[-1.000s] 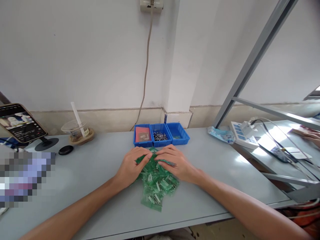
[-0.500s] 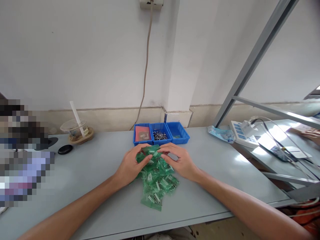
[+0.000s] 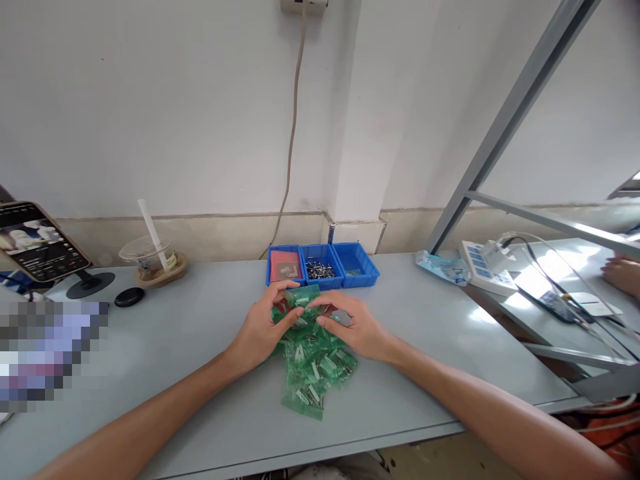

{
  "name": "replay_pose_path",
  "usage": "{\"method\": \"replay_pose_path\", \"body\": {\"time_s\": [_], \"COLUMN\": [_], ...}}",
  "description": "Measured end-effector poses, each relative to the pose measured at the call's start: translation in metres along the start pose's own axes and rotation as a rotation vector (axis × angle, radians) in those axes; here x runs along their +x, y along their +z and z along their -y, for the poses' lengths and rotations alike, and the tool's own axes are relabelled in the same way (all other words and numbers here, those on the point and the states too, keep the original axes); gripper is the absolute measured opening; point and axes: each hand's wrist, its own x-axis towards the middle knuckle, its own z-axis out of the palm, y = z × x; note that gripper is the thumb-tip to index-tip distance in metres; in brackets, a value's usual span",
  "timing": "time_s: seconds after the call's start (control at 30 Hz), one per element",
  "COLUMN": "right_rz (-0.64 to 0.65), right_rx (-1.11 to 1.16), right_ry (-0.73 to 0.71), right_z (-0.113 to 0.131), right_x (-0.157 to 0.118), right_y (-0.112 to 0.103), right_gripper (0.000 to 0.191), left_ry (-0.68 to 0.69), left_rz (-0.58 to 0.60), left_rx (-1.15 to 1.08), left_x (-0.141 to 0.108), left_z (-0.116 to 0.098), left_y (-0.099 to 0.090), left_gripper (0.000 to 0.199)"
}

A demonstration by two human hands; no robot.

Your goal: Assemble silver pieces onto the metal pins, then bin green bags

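Both my hands work over a pile of small green plastic bags (image 3: 320, 370) with white and metal pieces inside, on the grey table. My left hand (image 3: 260, 327) curves around the upper left of the pile, thumb and fingers on one small green bag (image 3: 303, 294). Opposite, my right hand (image 3: 357, 327) has its thumb and fingertips bent in at the right edge of that bag. Small pieces between the fingertips are hard to make out. Just behind are three blue bins: one with a red bag (image 3: 285, 267), one with metal screws (image 3: 320, 270), one with a few small pieces (image 3: 353, 272).
A phone (image 3: 43, 240) on a stand, a black round disc (image 3: 130, 297) and a plastic cup with a straw (image 3: 153, 257) are on the left. At right lie a blue packet (image 3: 443, 268), a power strip (image 3: 485, 270) and cables beside a metal frame (image 3: 500, 140). Another person's hand (image 3: 623, 272) shows far right.
My right fingertips have shifted slightly left over the bag, and my left fingers have lifted a little. The other person's hand at the far right has changed position.
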Motion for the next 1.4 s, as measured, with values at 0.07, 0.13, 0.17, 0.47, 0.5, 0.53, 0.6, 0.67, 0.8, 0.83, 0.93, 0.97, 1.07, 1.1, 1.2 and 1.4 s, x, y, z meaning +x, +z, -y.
{"method": "replay_pose_path", "body": {"time_s": [0.07,0.13,0.17,0.47,0.5,0.53,0.6,0.67,0.8,0.83,0.93,0.97,1.07,1.1,1.2,1.4], "right_rz": [0.036,0.062,0.071,0.172,0.176,0.180,0.183,0.182,0.190,0.196,0.216,0.218,0.208,0.201,0.180,0.171], "right_rx": [0.014,0.015,0.005,-0.076,-0.067,-0.054,-0.024,-0.002,0.034,0.042,0.058,0.063,0.090,0.098,0.108,0.098], "right_ry": [-0.002,-0.006,-0.008,-0.037,-0.035,-0.031,-0.028,-0.026,-0.009,-0.005,0.002,0.006,0.033,0.042,0.049,0.055], "right_z": [-0.001,-0.002,-0.002,0.005,0.005,0.006,0.006,0.005,0.007,0.008,0.011,0.011,0.014,0.015,0.018,0.019], "right_x": [0.000,0.000,0.000,-0.002,-0.003,-0.003,-0.003,-0.003,-0.004,-0.004,-0.005,-0.005,-0.004,-0.004,-0.003,-0.003], "right_y": [0.001,0.001,0.001,-0.003,-0.003,-0.003,-0.002,-0.001,0.001,0.001,0.003,0.004,0.004,0.004,0.003,0.002], "right_gripper": [0.023,0.021,0.020,0.027,0.029,0.031,0.035,0.038,0.038,0.038,0.036,0.037,0.038,0.039,0.038,0.038], "left_ry": [-0.006,-0.004,-0.001,0.055,0.057,0.057,0.058,0.061,0.081,0.087,0.097,0.096,0.083,0.079,0.074,0.041], "left_rz": [-0.001,0.008,0.016,0.114,0.112,0.110,0.112,0.122,0.118,0.118,0.136,0.143,0.156,0.158,0.151,0.152], "left_rx": [0.002,-0.007,-0.012,0.067,0.079,0.088,0.098,0.103,0.106,0.102,0.092,0.094,0.103,0.099,0.049,-0.054], "left_x": [0.000,-0.001,-0.001,-0.007,-0.008,-0.008,-0.009,-0.010,-0.011,-0.011,-0.012,-0.013,-0.013,-0.013,-0.012,-0.007], "left_z": [-0.001,-0.002,-0.002,-0.005,-0.005,-0.006,-0.007,-0.009,-0.012,-0.012,-0.012,-0.012,-0.011,-0.011,-0.012,-0.013], "left_y": [0.000,0.000,0.000,0.003,0.003,0.003,0.002,0.002,0.002,0.002,0.002,0.002,0.002,0.002,0.003,0.003], "left_gripper": [0.042,0.042,0.042,0.042,0.043,0.043,0.044,0.045,0.044,0.043,0.041,0.040,0.040,0.041,0.042,0.037]}}
